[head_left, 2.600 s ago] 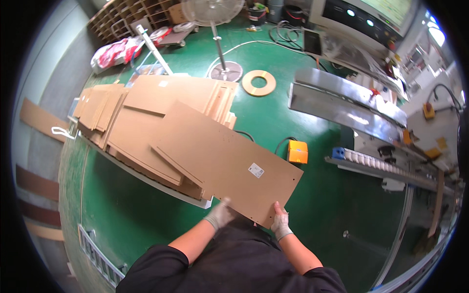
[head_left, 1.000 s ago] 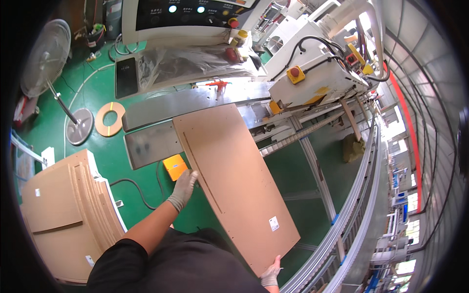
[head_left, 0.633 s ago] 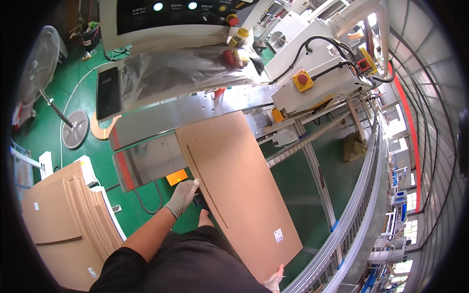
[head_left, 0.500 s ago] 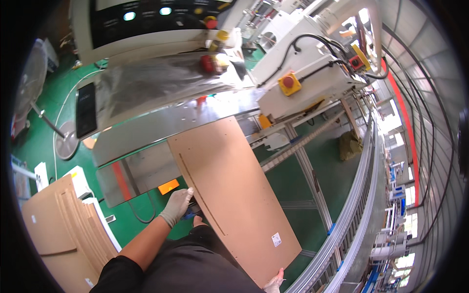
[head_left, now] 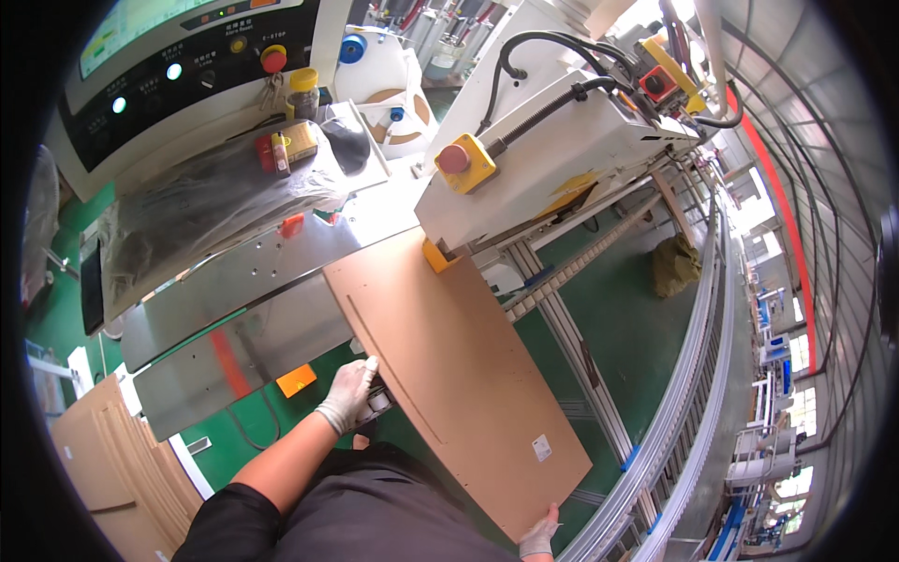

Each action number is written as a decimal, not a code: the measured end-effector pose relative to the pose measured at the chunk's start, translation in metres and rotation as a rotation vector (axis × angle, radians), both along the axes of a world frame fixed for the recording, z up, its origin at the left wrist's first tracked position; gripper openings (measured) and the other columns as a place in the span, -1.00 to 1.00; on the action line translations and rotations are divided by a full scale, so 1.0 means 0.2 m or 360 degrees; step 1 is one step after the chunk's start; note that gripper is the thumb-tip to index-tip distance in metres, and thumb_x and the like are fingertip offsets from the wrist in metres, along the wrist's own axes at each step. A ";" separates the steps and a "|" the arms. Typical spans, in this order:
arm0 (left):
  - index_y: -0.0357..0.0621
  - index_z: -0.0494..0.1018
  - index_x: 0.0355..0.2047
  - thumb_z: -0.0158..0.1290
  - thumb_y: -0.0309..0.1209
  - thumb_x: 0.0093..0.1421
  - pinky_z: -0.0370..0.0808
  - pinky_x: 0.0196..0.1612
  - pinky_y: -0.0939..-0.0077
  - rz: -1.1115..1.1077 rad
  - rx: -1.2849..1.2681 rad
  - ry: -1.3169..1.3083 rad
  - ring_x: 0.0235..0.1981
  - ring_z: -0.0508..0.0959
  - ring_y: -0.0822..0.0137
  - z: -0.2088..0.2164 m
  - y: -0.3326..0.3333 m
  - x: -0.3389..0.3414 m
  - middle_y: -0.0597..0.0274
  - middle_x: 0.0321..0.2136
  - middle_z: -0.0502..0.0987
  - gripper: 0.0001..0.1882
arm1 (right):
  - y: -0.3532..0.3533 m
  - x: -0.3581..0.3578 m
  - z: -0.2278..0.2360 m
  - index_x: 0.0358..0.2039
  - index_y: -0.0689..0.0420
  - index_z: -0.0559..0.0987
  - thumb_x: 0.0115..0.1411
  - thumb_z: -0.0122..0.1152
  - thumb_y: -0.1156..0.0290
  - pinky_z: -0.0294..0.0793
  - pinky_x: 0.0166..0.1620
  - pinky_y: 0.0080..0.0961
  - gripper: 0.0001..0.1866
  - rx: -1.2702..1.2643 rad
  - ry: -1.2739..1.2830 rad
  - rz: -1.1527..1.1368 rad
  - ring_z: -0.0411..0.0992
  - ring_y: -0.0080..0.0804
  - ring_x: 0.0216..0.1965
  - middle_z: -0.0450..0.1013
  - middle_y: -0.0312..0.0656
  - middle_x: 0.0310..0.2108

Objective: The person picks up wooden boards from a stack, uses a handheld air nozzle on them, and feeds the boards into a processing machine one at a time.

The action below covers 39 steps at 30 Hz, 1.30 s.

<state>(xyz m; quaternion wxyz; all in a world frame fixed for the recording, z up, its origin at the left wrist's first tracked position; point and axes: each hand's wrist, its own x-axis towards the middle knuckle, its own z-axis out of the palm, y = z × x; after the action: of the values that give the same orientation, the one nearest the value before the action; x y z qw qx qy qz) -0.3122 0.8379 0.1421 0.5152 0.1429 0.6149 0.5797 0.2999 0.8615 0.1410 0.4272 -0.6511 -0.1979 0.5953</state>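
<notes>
A long brown board (head_left: 449, 347) with a narrow groove along its left side and a small white label (head_left: 541, 448) spans from my body to the machine. My left hand (head_left: 352, 391), in a pale glove, grips its left edge about midway, thumb on top. At the near right corner my right hand (head_left: 539, 534), also gloved, closes on the edge; its lower part is cut off by the frame. The board's far end lies at the metal table (head_left: 243, 290), beside a yellow block (head_left: 436, 257) under the white machine head (head_left: 534, 169).
A control panel (head_left: 178, 84) with lit buttons stands at far left. Emergency stop button (head_left: 453, 159) sits on the machine head. Stacked boards (head_left: 122, 468) lean at lower left. A roller conveyor (head_left: 674, 375) curves along the right. A plastic-covered surface (head_left: 215, 206) carries small boxes.
My view has shifted to the right, so the panel and table appear farther left. The board's far end has come up against the yellow block. Both hands keep their hold.
</notes>
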 end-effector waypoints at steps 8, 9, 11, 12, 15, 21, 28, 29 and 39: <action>-0.28 0.52 -0.10 -0.27 -0.02 0.53 0.54 -0.30 0.04 -0.0325 0.0090 0.1129 -0.36 0.60 -0.16 -0.01 0.47 0.05 -0.21 -0.32 0.61 -0.44 | 0.41 0.09 -0.04 0.16 0.09 0.48 0.33 0.01 -0.04 0.42 0.15 -0.09 -0.45 0.0309 -0.0262 0.0244 0.42 -0.13 0.12 0.45 -0.13 0.12; -0.25 0.52 -0.05 -0.27 -0.01 0.53 0.55 -0.40 0.02 -0.0261 0.0048 0.0956 -0.45 0.60 -0.13 0.03 0.46 0.02 -0.18 -0.34 0.62 -0.45 | 0.47 -0.25 0.24 0.09 0.13 0.49 0.34 0.05 0.02 0.46 0.08 -0.17 -0.51 0.0393 0.0013 0.0203 0.42 -0.17 0.08 0.44 -0.10 0.07; -0.17 0.52 0.02 -0.26 0.00 0.52 0.53 -0.55 0.05 -0.0351 -0.0030 0.0483 -0.59 0.58 0.00 0.27 0.49 0.07 -0.09 -0.40 0.63 -0.47 | 0.51 -0.30 0.27 0.08 0.16 0.49 0.35 0.07 0.09 0.47 0.07 -0.20 -0.55 0.0678 -0.0457 -0.0024 0.46 -0.20 0.01 0.47 -0.14 0.00; -0.12 0.51 0.06 -0.24 0.01 0.51 0.52 -0.60 0.08 -0.0391 -0.0083 0.0343 -0.64 0.57 0.08 0.31 0.48 0.08 -0.03 -0.43 0.63 -0.48 | 0.56 -0.35 0.27 0.07 0.17 0.50 0.35 0.07 0.13 0.47 0.06 -0.21 -0.57 0.0808 -0.0675 -0.0112 0.48 -0.21 -0.02 0.48 -0.15 -0.03; -0.15 0.55 0.01 -0.15 -0.05 0.47 0.60 -0.43 0.22 -0.0557 -0.0207 0.0577 -0.51 0.65 0.18 0.34 0.38 0.08 0.02 -0.37 0.64 -0.54 | 0.73 -0.70 0.44 0.09 0.21 0.56 0.37 0.11 0.25 0.41 0.20 -0.24 -0.61 0.0707 -0.0301 -0.0062 0.42 -0.20 0.11 0.48 -0.08 0.09; -0.15 0.58 -0.04 -0.09 -0.10 0.40 0.50 0.09 0.11 -0.0691 -0.0202 0.1190 -0.02 0.60 -0.10 0.28 -0.30 -0.05 -0.07 -0.10 0.64 -0.58 | 0.67 -1.66 0.30 0.18 0.35 0.49 0.33 0.19 0.37 0.19 0.40 -0.16 -0.53 0.1373 -0.1055 0.1265 0.28 -0.03 0.34 0.41 0.11 0.25; -0.20 0.55 -0.05 -0.11 -0.14 0.43 0.51 0.08 0.08 -0.0499 -0.0816 0.1695 -0.03 0.59 -0.15 0.04 -1.55 -0.38 -0.09 -0.06 0.61 -0.59 | -0.35 -2.65 0.48 -0.15 0.16 0.64 0.30 0.11 0.18 0.39 0.14 -0.03 -0.67 0.2462 -0.0738 0.2399 0.53 0.08 -0.08 0.58 0.03 -0.16; -0.25 0.54 -0.10 -0.09 -0.19 0.40 0.53 0.05 0.07 -0.0034 -0.0753 0.1820 -0.05 0.59 -0.17 -0.02 -1.79 -0.40 -0.12 -0.08 0.62 -0.62 | -0.45 -2.69 0.40 -0.30 0.09 0.65 0.32 0.07 0.10 0.43 -0.01 -0.07 -0.66 0.2669 -0.0941 0.2353 0.52 0.02 -0.31 0.57 -0.08 -0.39; -0.14 0.39 -0.31 -0.01 -0.09 0.41 0.32 -0.59 0.35 0.3261 -0.0840 0.0030 -0.64 0.37 0.35 -0.71 -4.05 -0.55 0.29 -0.59 0.36 -0.65 | -0.63 -2.74 0.30 -0.35 0.16 0.69 0.33 0.08 0.09 0.47 -0.14 -0.12 -0.60 0.2642 -0.1238 0.2297 0.51 0.01 -0.33 0.60 -0.07 -0.41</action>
<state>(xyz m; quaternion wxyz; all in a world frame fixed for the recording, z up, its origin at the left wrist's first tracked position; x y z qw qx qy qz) -0.4213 0.0288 0.0009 -0.2101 -0.5563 0.5521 0.5844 -0.2475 0.7349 0.2009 0.1948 -0.0465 -0.9685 0.1481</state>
